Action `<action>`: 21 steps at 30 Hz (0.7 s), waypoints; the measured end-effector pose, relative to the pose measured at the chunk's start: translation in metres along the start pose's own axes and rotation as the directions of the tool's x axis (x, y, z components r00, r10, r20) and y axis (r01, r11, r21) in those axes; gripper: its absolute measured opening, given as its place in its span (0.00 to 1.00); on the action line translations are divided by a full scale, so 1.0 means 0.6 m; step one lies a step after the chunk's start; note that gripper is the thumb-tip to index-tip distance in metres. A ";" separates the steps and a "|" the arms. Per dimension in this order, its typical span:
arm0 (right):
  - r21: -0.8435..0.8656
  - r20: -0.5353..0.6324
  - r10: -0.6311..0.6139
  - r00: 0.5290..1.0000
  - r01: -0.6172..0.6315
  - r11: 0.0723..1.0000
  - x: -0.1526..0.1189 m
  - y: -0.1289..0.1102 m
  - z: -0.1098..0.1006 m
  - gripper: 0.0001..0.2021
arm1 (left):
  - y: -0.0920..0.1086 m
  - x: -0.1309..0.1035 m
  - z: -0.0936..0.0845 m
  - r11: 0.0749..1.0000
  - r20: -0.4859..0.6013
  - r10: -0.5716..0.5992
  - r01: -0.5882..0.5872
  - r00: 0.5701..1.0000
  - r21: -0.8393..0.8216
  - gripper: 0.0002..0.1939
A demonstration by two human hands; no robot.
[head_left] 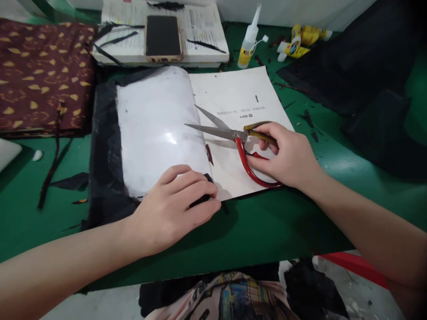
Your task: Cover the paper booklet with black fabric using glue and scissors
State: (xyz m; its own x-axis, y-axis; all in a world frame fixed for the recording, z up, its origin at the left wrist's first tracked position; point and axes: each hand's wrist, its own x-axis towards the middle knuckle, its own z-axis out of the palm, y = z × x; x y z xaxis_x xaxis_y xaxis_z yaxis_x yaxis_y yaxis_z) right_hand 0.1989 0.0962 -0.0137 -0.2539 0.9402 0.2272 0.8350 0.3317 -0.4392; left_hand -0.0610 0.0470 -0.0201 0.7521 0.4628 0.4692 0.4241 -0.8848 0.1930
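An open book (240, 89) lies on the green table, its left side a glossy white cover sheet (156, 115) edged with black fabric (105, 146). My right hand (287, 153) grips scissors (245, 155) with red handles, one loop wrapped in yellowish material. Their blades are spread apart and point left over the book's middle. My left hand (176, 204) rests on the lower edge of the book near the spine, fingers curled around a bit of black material (202, 198). A small dark red scrap (209, 154) sits by the spine.
Behind the book, a phone (163, 38) rests on a thick book (203, 26) with black scraps. A glue bottle (248, 46) and yellow tubes (298, 46) stand or lie behind right. Patterned maroon cloth (43, 80) is at left, black fabric (363, 66) at right.
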 end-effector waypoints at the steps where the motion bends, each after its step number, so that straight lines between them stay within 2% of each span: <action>1: 0.001 0.001 0.001 1.000 -0.001 1.000 0.000 0.000 0.000 0.19 | 0.001 -0.001 -0.001 1.000 -0.002 -0.006 0.006 1.000 -0.018 0.06; 4: 0.003 0.006 0.000 1.000 0.000 1.000 0.000 0.000 -0.001 0.19 | 0.003 0.000 -0.005 0.997 -0.002 -0.047 0.047 0.999 -0.061 0.05; 12: -0.006 0.006 -0.010 1.000 0.010 1.000 -0.001 0.001 -0.001 0.19 | -0.004 -0.003 -0.017 0.964 0.125 -0.153 0.176 0.980 -0.200 0.03; 16: -0.008 -0.002 -0.017 1.000 0.017 1.000 -0.001 0.002 0.000 0.19 | -0.010 -0.006 -0.021 0.973 0.150 -0.103 0.131 0.983 -0.190 0.03; 21: 0.000 0.002 -0.013 1.000 0.013 1.000 -0.001 0.001 0.000 0.18 | -0.010 -0.011 -0.028 0.989 0.111 -0.034 0.049 0.993 -0.136 0.03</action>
State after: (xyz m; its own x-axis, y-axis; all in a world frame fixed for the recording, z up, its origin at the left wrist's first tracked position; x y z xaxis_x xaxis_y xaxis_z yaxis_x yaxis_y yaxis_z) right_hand 0.1998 0.0961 -0.0141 -0.2659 0.9359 0.2311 0.8313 0.3440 -0.4365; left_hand -0.0769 0.0486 -0.0098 0.7884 0.4958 0.3641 0.3879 -0.8601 0.3313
